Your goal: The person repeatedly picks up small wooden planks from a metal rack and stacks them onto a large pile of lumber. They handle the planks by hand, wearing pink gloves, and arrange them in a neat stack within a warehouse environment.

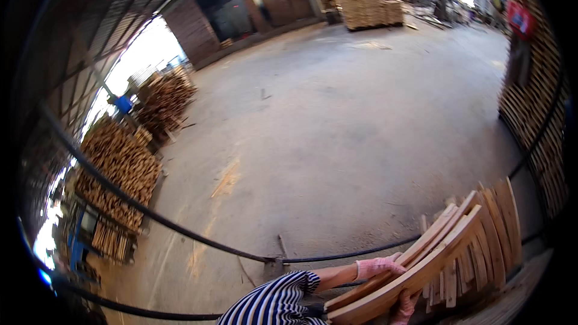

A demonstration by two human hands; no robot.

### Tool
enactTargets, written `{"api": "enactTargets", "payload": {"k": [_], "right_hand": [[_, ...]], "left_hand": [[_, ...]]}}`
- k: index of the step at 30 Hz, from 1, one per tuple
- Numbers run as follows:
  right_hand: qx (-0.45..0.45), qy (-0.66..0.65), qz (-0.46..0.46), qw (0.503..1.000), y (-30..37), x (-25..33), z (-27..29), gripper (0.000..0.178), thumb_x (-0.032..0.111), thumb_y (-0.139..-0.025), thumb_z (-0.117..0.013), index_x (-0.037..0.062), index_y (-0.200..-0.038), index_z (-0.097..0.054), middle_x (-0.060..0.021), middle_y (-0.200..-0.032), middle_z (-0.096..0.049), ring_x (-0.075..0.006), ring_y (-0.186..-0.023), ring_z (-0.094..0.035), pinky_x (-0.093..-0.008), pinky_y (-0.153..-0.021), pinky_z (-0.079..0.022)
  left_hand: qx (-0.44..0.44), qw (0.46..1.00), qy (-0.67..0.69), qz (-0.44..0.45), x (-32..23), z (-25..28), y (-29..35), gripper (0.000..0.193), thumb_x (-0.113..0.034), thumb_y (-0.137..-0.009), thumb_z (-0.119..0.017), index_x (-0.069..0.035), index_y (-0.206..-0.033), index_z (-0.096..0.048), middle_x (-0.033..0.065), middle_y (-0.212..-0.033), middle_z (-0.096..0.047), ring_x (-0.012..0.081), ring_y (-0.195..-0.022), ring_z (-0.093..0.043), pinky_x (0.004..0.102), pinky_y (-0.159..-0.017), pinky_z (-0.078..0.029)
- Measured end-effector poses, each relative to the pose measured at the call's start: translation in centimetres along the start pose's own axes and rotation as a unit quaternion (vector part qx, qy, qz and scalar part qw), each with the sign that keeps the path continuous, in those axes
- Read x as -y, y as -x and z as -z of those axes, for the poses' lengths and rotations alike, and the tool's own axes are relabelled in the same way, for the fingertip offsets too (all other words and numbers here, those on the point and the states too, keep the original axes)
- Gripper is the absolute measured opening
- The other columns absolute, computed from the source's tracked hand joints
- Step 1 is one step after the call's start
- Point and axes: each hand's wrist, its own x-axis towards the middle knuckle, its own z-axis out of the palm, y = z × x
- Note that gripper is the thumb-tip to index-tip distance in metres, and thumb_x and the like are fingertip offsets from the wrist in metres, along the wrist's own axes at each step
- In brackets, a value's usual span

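Observation:
My left hand (379,266), in a pink glove below a striped sleeve, is closed over the far side of a few long wooden slats (421,263). At the near side of the same slats, low in the picture, my right hand (404,308), also gloved in pink, has its fingers wrapped against the lowest slat; part of it is hidden by the wood and cut off by the edge. The held slats lie slantwise, their far ends beside a stack of upright-looking slats (497,229) on the right.
Black rails (180,232) run in front of me. Beyond lies a concrete floor (337,126) with some sawdust. Piles of wood (120,171) stand at left, a tall stack of slats (536,102) at right, and pallet-like stacks (361,0) at the back.

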Motion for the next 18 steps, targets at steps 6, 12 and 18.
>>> {"api": "enactTargets", "payload": {"k": [6, 12, 18], "right_hand": [[-0.045, 0.041, 0.006, 0.998, 3.6, 3.0, -9.4, 0.075, 0.055, -0.094, -0.061, 0.0087, -0.148, -0.037, -0.0208, -0.137, -0.05, -0.0361, -0.121, -0.053, -0.0483, -0.103, -0.044], [-0.086, -0.036, 0.121, 0.988, 11.6, 8.0, -18.3, 0.07, 0.048, -0.1, -0.056, 0.0048, -0.149, -0.033, -0.0126, -0.138, -0.048, -0.0237, -0.123, -0.051, -0.0376, -0.105, -0.044], [-0.195, -0.02, 0.19, 0.962, 19.4, 16.0, -26.0, 0.075, 0.027, -0.088, -0.077, 0.0061, -0.147, -0.036, -0.0104, -0.136, -0.053, -0.0223, -0.12, -0.054, -0.0367, -0.102, -0.046]], "left_hand": [[0.014, 0.985, -0.147, -0.086, -7.6, -0.1, 12.7, 0.097, -0.029, -0.072, -0.083, -0.006, -0.15, -0.03, 0.0166, -0.128, -0.057, 0.0243, -0.12, -0.052, 0.0358, -0.102, -0.043], [0.032, 0.963, -0.24, -0.117, -13.3, -3.0, 23.5, 0.104, -0.028, -0.068, -0.08, -0.01, -0.155, -0.026, 0.0162, -0.129, -0.06, 0.0247, -0.116, -0.056, 0.0336, -0.099, -0.047], [0.139, 0.927, -0.339, -0.083, -19.1, -6.5, 29.8, 0.096, -0.043, -0.074, -0.083, -0.018, -0.152, -0.034, 0.0041, -0.11, -0.063, 0.0117, -0.089, -0.057, 0.0281, -0.071, -0.047]]}}
